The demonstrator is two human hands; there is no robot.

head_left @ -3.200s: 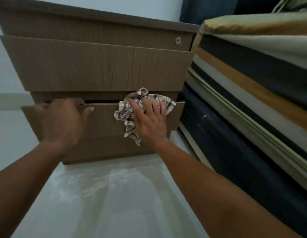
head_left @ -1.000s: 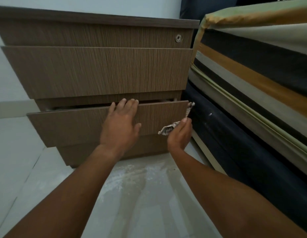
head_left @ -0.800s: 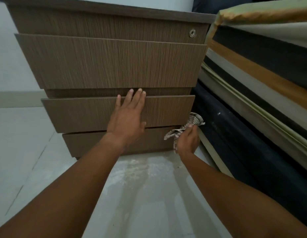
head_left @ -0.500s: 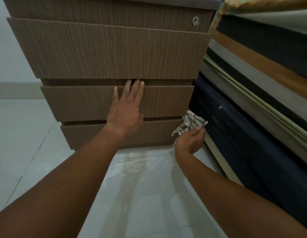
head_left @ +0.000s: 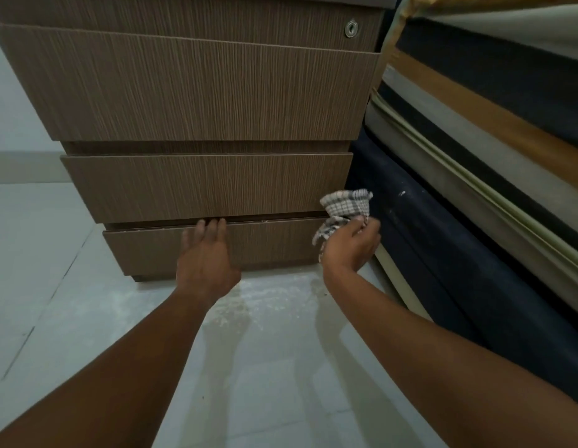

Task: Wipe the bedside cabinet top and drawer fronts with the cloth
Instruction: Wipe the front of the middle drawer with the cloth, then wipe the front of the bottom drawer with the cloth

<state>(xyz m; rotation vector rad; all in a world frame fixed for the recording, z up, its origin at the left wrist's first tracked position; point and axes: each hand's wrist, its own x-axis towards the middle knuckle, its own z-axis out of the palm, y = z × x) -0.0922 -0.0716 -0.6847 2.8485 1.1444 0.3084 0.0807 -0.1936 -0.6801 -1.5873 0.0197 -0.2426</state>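
The brown wood-grain bedside cabinet (head_left: 197, 88) fills the upper view, its drawer fronts stacked one above another. My left hand (head_left: 206, 258) lies against the bottom drawer front (head_left: 145, 250), fingertips at its top edge, where a narrow dark gap shows below the middle drawer front (head_left: 203, 185). My right hand (head_left: 350, 245) is at the cabinet's lower right corner and grips the bunched checked cloth (head_left: 344, 205), which sticks up above the fingers. The cabinet top is out of view.
A bed (head_left: 494, 163) with striped bedding and a dark blue base stands tight against the cabinet's right side. A round lock (head_left: 351, 28) sits on the top drawer front. Pale floor tiles (head_left: 274, 344) with dusty streaks lie below the cabinet.
The middle drawer has gone from pulled out to pushed in. My left hand has dropped from the middle drawer front to the bottom one. My right hand with the cloth has lowered beside the corner.
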